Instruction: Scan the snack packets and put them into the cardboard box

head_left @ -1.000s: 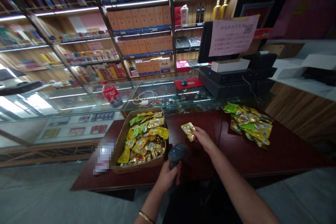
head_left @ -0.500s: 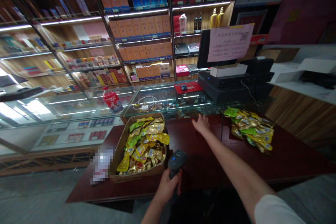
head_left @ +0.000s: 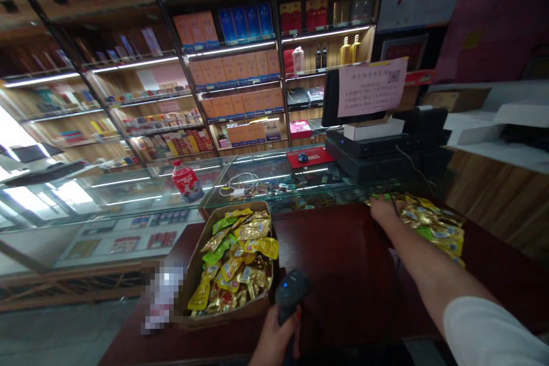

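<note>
At the far left we see a pixelated item (head_left: pixel 165 291) that we cannot make out, and behind it a red-labelled bottle (head_left: pixel 187 181) on the glass counter (head_left: pixel 128 180). Next comes the open cardboard carton (head_left: pixel 240 313), heaped with gold, yellow and green foil packets (head_left: pixel 240 257). Just to its right, our left hand (head_left: pixel 277 331) stays wrapped around the grip of the handheld barcode scanner (head_left: pixel 294 286), whose small blue light shows. A second ago our right hand had a gold packet out in front of the scanner; now only bare dark red tabletop (head_left: pixel 334 251) lies there. We take it that the scanner has nothing to read for the moment. Well apart from the left, our right hand (head_left: pixel 384 209) has swung out to the loose packet pile (head_left: pixel 433 220), its fingers among the packets at the near-left edge. We cannot tell whether they have closed on one. Behind that pile stands the monitor with a pink printed sheet (head_left: pixel 371 88) across its back.
</note>
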